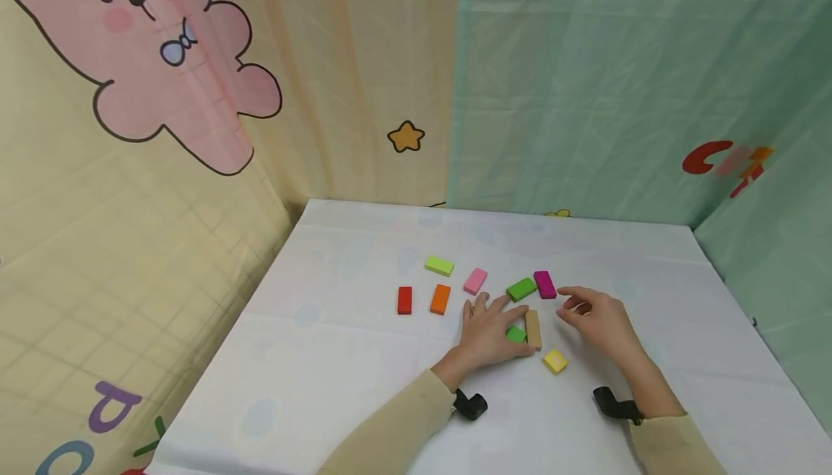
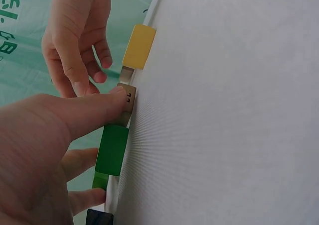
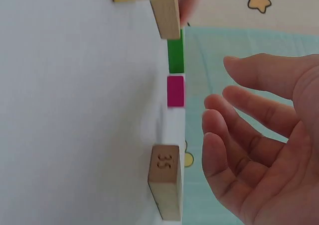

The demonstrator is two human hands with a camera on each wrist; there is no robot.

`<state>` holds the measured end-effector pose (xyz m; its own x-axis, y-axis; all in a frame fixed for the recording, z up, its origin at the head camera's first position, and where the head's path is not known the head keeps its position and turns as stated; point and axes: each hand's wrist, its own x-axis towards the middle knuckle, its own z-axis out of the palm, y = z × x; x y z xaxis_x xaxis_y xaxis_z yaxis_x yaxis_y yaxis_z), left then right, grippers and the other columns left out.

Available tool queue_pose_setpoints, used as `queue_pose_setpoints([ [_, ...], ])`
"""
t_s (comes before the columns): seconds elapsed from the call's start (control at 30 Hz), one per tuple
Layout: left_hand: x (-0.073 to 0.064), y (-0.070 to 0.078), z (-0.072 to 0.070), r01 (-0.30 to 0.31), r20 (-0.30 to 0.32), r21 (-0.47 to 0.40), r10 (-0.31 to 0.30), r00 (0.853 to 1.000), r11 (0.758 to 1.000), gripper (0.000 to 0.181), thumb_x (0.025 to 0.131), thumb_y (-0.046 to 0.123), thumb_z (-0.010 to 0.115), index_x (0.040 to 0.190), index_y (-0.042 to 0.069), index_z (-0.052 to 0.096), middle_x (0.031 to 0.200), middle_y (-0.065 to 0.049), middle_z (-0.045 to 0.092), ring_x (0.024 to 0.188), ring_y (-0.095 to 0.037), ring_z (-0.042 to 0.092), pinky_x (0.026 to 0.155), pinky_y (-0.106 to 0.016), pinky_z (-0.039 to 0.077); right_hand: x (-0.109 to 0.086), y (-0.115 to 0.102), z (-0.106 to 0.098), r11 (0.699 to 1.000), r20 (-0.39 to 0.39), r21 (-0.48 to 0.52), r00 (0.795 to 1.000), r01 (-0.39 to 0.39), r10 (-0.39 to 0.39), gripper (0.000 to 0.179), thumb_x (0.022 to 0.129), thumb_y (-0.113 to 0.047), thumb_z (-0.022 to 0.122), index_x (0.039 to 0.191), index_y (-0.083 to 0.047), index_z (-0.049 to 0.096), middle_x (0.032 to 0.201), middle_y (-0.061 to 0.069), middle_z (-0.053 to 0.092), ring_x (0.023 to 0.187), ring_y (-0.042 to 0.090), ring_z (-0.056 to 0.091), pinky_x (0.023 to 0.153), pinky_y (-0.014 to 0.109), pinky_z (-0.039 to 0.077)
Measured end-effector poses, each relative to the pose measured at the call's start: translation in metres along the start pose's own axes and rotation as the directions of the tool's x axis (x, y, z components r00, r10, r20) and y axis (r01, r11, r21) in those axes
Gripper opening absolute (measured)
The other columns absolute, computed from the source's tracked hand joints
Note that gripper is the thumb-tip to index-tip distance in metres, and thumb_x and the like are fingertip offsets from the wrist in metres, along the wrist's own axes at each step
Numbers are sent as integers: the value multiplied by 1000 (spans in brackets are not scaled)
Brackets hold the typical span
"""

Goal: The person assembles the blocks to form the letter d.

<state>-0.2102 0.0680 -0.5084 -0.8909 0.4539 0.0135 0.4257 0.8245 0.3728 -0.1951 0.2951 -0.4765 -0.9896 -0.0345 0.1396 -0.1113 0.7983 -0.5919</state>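
Note:
My left hand (image 1: 489,332) is low over the white table, thumb and index finger pinching the two ends of a plain wooden block (image 1: 533,329). A green block (image 1: 516,334) lies beside that block, partly covered by the hand. In the left wrist view, the thumb presses the wooden block's end (image 2: 128,98), near a green block (image 2: 112,150). My right hand (image 1: 601,322) hovers to the right, fingers loosely bent and holding nothing. Near it lies a magenta block (image 1: 544,284). The right wrist view shows another wooden block marked 35 (image 3: 165,182) below this hand, hidden in the head view.
A yellow block (image 1: 555,362) lies in front, between the hands. Beyond the left hand are red (image 1: 404,300), orange (image 1: 440,299), lime (image 1: 439,266), pink (image 1: 475,281) and green (image 1: 521,289) blocks. Printed curtains (image 1: 364,85) hang behind the white table (image 1: 312,388).

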Motion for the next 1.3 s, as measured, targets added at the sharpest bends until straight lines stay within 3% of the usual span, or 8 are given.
queue_pose_setpoints([
  [0.13, -1, 1, -2, -5, 1, 7, 5, 1000, 1000, 71, 83, 66, 69, 148, 46, 47, 159, 6, 35, 147, -31, 22, 116, -60, 16, 0, 5, -7, 1000, -28, -18, 1000, -9, 8, 44, 92, -18, 74, 133, -7, 63, 106, 12, 67, 93, 30, 62, 60, 32, 52],
  [0.37, 2, 3, -4, -11, 1, 17, 11, 1000, 1000, 71, 84, 66, 69, 148, 47, 46, 159, 6, 35, 147, -30, 22, 116, -59, 16, 1, 11, -21, 997, -45, -52, 998, -53, 51, 49, 92, -22, 75, 136, -5, 60, 120, 21, 62, 105, 39, 57, 74, 47, 52],
  [0.77, 2, 3, -2, -2, 12, 22, 1, 1000, 1000, 72, 84, 67, 68, 149, 48, 44, 160, 8, 33, 148, -29, 20, 117, -58, 15, 1, 36, -42, 984, 67, -151, 993, -90, 101, 74, 90, -41, 74, 145, 0, 47, 136, 38, 41, 118, 59, 38, 86, 71, 40],
  [1.03, 0, 2, -2, -2, 3, 23, 2, 1000, 1000, 72, 84, 67, 68, 149, 49, 44, 159, 8, 34, 148, -29, 21, 117, -58, 16, -1, 51, -47, 984, 157, -164, 983, -73, 99, 93, 84, -51, 78, 148, 3, 39, 131, 41, 40, 113, 58, 43, 81, 68, 44],
  [1.2, 0, 1, 0, 2, 9, 30, -2, 1000, 1000, 72, 84, 67, 67, 149, 49, 44, 159, 8, 33, 148, -30, 21, 117, -58, 15, -1, 55, -45, 986, 195, -147, 975, -78, 106, 98, 80, -52, 81, 146, 8, 39, 122, 41, 45, 102, 51, 52, 73, 58, 50],
  [1.3, 0, 0, 2, 0, 2, 33, 0, 1000, 999, 72, 84, 67, 67, 149, 49, 44, 159, 8, 33, 148, -30, 21, 117, -58, 16, -1, 55, -43, 985, 203, -149, 973, -81, 111, 99, 80, -54, 80, 144, 10, 40, 122, 41, 46, 104, 52, 52, 75, 60, 50],
])
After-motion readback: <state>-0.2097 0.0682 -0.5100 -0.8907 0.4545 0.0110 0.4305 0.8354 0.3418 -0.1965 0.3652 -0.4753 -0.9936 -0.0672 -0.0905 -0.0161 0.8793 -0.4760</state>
